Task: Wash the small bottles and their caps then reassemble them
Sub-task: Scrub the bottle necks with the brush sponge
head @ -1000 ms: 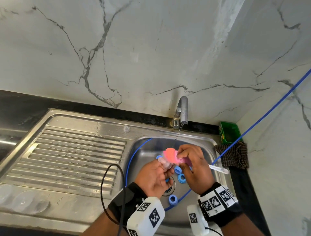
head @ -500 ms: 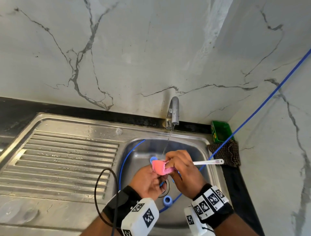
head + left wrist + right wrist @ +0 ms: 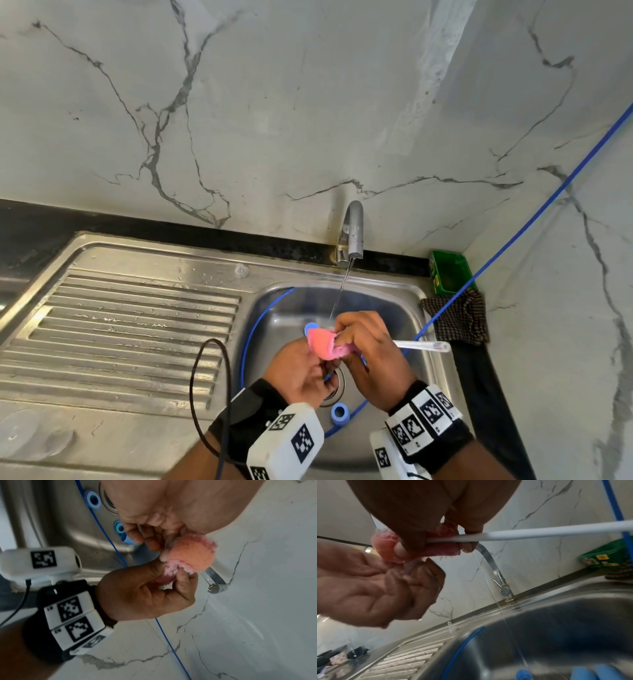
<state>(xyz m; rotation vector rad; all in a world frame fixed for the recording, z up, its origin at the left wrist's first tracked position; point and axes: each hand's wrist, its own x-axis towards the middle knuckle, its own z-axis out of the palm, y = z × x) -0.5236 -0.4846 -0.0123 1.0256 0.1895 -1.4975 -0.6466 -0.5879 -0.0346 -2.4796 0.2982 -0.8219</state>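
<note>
Scrubbing over the sink [image 3: 421,298], under a thin stream of water from the tap [image 3: 352,233]. Left hand [image 3: 301,370] curled, fingertips pinching what looks like a small bottle [image 3: 169,544], clear, mostly hidden by fingers and suds. Right hand [image 3: 370,359] closed round a pink sponge [image 3: 323,344] folded over the bottle's far end. Clamped under the same fingers, a thin white stick [image 3: 421,346], roughly level and jutting off to the right.

Bottle right between the two hands, above the drain, gripped by the left and touched by the right only through the sponge. Long axis hard to read. Seemingly running from the left fingertips straight into the sponge, so across the body, left to right. By that reading, left hand the nearer one and the holder, and any twist or pull best made along that line, with the sponge sliding off toward the right.

Blue caps [image 3: 340,413] loose on the basin floor, one close below the wrists, another peeking out behind the sponge, all apart from the bottle. No cap on the bottle, as far as can be told.

Washing in hand, by the look of it, and reassembly not yet begun. Main risk: a wet, slick bottle slipping out of a fingertip pinch into the basin.
</note>
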